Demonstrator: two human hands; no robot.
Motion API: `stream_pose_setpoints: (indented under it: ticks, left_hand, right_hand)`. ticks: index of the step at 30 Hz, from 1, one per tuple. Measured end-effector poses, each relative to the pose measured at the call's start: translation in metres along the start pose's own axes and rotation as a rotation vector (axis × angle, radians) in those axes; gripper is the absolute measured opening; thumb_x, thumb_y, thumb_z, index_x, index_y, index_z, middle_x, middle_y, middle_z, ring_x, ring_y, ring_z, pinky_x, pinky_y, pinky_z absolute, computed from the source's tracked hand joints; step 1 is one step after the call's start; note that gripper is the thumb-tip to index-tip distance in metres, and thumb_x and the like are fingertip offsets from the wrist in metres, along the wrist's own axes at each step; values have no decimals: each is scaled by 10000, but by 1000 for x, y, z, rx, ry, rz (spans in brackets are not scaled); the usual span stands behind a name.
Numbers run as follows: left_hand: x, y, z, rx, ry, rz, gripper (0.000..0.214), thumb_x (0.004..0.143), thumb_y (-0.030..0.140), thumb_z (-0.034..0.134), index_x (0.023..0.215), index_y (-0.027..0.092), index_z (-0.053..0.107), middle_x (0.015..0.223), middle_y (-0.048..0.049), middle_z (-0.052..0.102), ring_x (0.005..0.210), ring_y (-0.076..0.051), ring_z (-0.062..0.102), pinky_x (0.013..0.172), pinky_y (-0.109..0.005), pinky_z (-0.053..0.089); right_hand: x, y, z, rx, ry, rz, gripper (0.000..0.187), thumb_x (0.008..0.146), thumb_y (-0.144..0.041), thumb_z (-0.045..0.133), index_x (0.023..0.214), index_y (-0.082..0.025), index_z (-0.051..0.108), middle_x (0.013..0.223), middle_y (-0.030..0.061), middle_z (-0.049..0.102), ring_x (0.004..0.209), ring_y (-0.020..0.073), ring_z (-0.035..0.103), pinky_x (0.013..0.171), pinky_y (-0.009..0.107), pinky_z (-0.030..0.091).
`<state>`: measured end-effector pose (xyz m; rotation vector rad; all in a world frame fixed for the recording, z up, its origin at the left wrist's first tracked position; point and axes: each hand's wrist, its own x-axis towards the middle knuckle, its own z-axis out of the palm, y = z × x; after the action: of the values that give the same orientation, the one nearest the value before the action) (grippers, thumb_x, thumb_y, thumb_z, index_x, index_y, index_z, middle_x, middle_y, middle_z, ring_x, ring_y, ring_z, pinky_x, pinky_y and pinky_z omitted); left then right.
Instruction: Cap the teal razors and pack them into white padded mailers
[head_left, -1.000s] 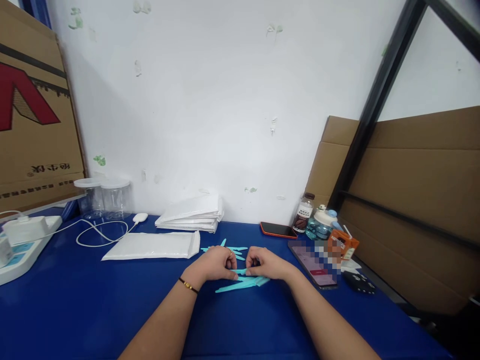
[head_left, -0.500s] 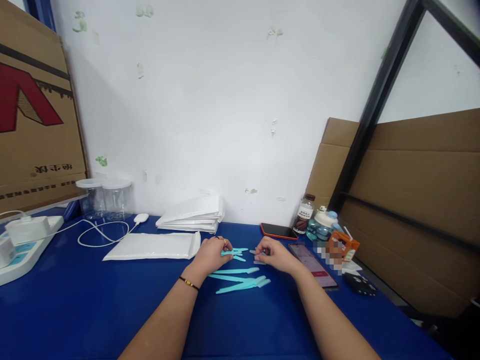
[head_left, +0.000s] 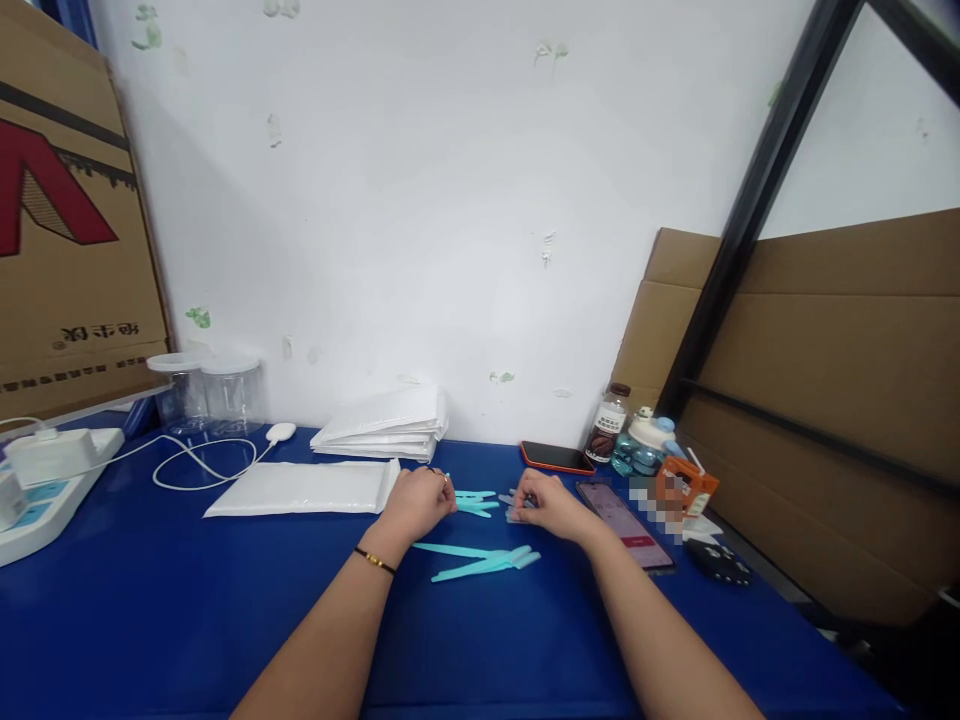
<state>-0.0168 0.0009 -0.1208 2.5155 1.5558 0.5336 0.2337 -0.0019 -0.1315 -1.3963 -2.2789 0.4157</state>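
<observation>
My left hand (head_left: pixel 421 502) is closed, its fingertips pinching the handle end of a turquoise eyebrow razor in the far group (head_left: pixel 474 503). The fingers hide part of that razor. To the right, my right hand (head_left: pixel 549 505) is closed too, with thumb and fingers pinched on a small clear plastic blade cap (head_left: pixel 511 515). Another clear cap lies beside these fingertips. Nearer to me, several turquoise eyebrow razors (head_left: pixel 480 568) lie fanned on the blue table (head_left: pixel 487 650), their heads pointing right.
A white padded mailer (head_left: pixel 304 488) lies left of my left hand, with a stack of mailers (head_left: pixel 382 425) behind. Two phones, a black-and-red one (head_left: pixel 556 458) and a lit one (head_left: pixel 626 525), lie at right. A brown bottle (head_left: pixel 607 425), clear jars (head_left: pixel 231 395) and a power strip (head_left: pixel 64 505) stand around.
One razor from the nearer group is gone from its place there. My left hand has shifted slightly left; my right hand stays almost still by the clear caps.
</observation>
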Motion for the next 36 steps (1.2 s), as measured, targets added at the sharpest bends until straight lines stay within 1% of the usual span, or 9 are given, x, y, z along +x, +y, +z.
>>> stream_pose_setpoints:
  ticks: [4,7,11,15,18,24,28,32,36]
  left_hand:
    - [0,-4,-4,1,87,-109,115,727,309,597,800,248,663,861,-5,666,852,-188,581,766,-303,348]
    - [-3,2,-5,-69,88,-77,196,710,340,616,877,241,647,897,-12,650,875,-186,578,744,-277,369]
    - [-9,12,-6,-197,-97,75,236,679,431,638,807,234,662,859,3,648,808,-155,581,696,-231,385]
    - [-14,17,-5,-198,-230,168,266,645,474,664,782,247,679,800,28,655,789,-146,575,770,-239,369]
    - [-13,20,-5,-214,-225,200,252,725,473,589,790,250,685,800,27,661,775,-141,572,760,-238,363]
    - [-7,21,-1,-122,-138,190,159,755,230,531,721,242,687,764,35,691,741,-134,585,713,-244,342]
    - [-3,9,1,-10,-16,139,160,760,244,533,701,236,682,783,2,690,830,-175,571,753,-286,321]
    - [0,-8,1,50,40,-22,143,757,267,543,721,224,674,801,-23,676,854,-197,565,770,-310,323]
    - [-1,-10,-2,-25,85,-72,169,724,329,593,852,243,662,878,-15,660,862,-190,574,748,-289,347]
  right_hand:
    - [-2,15,-6,35,85,88,244,695,-412,683,761,-180,647,819,20,561,695,147,502,669,272,392]
    - [-5,11,-10,111,-3,25,265,691,-425,685,797,-184,656,843,19,570,682,135,499,630,251,398]
    - [-9,-6,-11,140,-274,-114,287,610,-435,748,760,-199,683,790,-9,557,716,132,505,637,226,399]
    - [-8,-13,-8,139,-359,-133,270,624,-429,740,727,-186,686,749,-20,526,680,112,486,630,215,389]
    - [-7,-11,-7,178,-320,-106,269,650,-421,725,729,-170,671,784,-11,511,669,104,480,620,212,388]
    - [-4,-15,-6,198,-182,-110,230,728,-398,670,719,-170,639,790,-5,495,690,112,482,625,215,384]
    - [-2,-4,-4,163,-95,-102,196,738,-353,661,695,-167,619,792,1,513,679,113,487,616,222,388]
    - [-1,16,-6,107,15,29,147,718,-294,670,712,-158,612,786,10,531,656,121,493,597,235,392]
    - [-3,8,-9,72,47,-17,182,718,-343,673,790,-179,641,867,22,543,706,134,505,636,249,399]
